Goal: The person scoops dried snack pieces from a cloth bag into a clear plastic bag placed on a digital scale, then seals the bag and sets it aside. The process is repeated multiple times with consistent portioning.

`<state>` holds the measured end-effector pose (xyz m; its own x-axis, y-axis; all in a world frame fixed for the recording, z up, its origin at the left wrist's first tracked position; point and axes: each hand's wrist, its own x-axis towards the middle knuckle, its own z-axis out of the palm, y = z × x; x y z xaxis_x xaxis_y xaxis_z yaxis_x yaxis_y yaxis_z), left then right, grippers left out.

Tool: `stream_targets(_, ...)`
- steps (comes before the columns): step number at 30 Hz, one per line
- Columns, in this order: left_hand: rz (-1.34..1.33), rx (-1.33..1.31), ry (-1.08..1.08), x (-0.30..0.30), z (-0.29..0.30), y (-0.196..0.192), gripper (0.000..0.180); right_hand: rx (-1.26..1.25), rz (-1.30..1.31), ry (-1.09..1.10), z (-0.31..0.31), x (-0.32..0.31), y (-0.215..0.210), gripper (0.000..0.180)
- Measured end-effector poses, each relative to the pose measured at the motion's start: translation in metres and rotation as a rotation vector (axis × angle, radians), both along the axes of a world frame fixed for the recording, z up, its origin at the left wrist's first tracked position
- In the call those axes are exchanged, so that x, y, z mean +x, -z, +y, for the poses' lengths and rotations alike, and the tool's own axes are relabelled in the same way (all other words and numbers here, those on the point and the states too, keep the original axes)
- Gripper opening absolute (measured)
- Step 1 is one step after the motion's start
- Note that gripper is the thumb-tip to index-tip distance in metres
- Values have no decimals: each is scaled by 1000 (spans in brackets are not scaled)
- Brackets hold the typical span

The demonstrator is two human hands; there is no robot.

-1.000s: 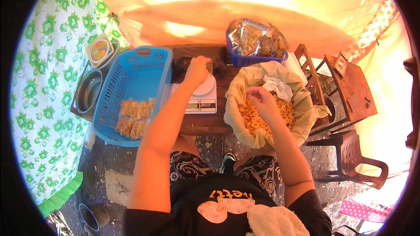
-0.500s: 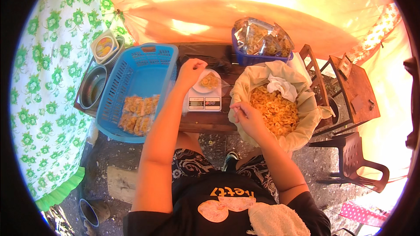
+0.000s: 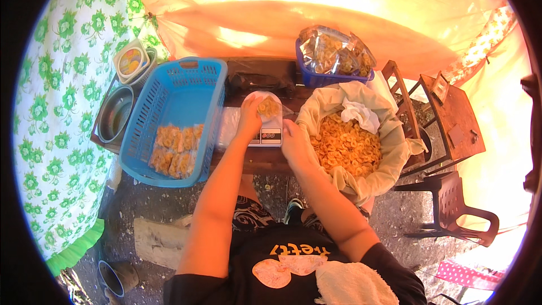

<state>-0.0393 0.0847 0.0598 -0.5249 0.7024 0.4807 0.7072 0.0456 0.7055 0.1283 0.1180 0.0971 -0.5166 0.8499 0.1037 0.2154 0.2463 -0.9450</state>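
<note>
Left hand [image 3: 249, 120] grips the chip bag [image 3: 267, 107] upright on the scale [image 3: 270, 135] for weighing; right hand [image 3: 293, 141], loosely curled, steadies nothing.

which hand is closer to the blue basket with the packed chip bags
Left. The left hand is on the small bag of chips over the scale, just right of the blue basket. The right hand is farther right, beside the cloth-lined chip basket.

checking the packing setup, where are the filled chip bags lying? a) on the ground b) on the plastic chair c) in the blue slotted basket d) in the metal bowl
c: the sealed chip bags lie on the bottom of the blue slotted basket, left of the scale.
</note>
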Motion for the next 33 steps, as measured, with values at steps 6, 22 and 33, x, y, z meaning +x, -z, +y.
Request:
stream_targets(6,-66,-269,93,-11,9,24,68,134,-144,373,19,-63,57,26)
stream_targets(22,61,-316,101,-16,-2,18,62,163,-180,365,72,-81,82,34)
stream_targets(33,93,-334,78,-18,-7,18,57,47,-438,241,61,-81,60,32)
